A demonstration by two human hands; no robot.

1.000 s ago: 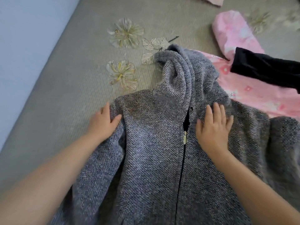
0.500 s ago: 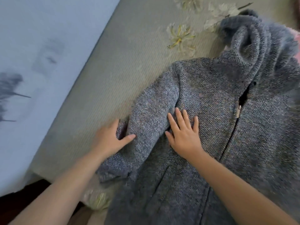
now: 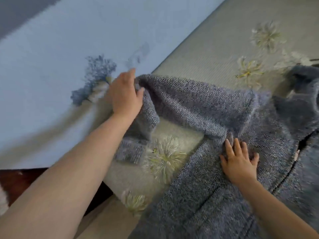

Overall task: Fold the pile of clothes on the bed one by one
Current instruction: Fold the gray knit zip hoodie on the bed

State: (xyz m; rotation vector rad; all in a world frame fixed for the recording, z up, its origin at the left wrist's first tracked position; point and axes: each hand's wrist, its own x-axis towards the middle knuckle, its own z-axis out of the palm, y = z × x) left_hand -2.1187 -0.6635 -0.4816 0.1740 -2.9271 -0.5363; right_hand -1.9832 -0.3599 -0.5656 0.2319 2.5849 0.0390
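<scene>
A grey-blue knitted zip hoodie (image 3: 229, 178) lies face up on the bed (image 3: 207, 49), its hood (image 3: 303, 87) at the far right. Its left sleeve (image 3: 189, 100) is stretched out sideways above the bed, the cuff end hanging down. My left hand (image 3: 125, 94) grips that sleeve near the bed's left edge. My right hand (image 3: 239, 161) lies flat, fingers apart, on the hoodie's chest just below the armpit, left of the zipper (image 3: 296, 152).
The grey-green bedspread has embroidered flowers (image 3: 164, 157). A pale blue wall (image 3: 69, 40) with a dark blue painted motif runs along the bed's left side. A strip of dark floor (image 3: 15, 180) shows at the lower left.
My left hand has taken hold of the sleeve and pulled it out and up to the left. My right hand stayed flat on the chest. The view has swung further left.
</scene>
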